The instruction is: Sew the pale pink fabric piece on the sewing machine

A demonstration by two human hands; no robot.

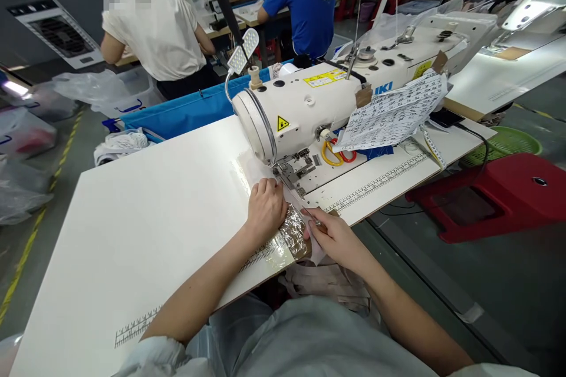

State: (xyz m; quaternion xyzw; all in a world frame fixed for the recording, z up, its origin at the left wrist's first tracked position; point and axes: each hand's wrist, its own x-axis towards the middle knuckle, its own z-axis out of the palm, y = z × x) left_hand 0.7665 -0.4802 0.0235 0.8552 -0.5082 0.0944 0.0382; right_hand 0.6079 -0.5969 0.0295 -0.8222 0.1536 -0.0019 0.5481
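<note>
Pale cloth runs toward five o'clock from the sewing machine, my left hand curled over it (grip unclear), my right hand pinching a slim tool, and if either drifts toward twelve, hand or tool could jam in the stitching parts.

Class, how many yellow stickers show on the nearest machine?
3: triangular sticker near the left end, long sticker on top, third sticker above the paper sheet, which may hide more.
</note>
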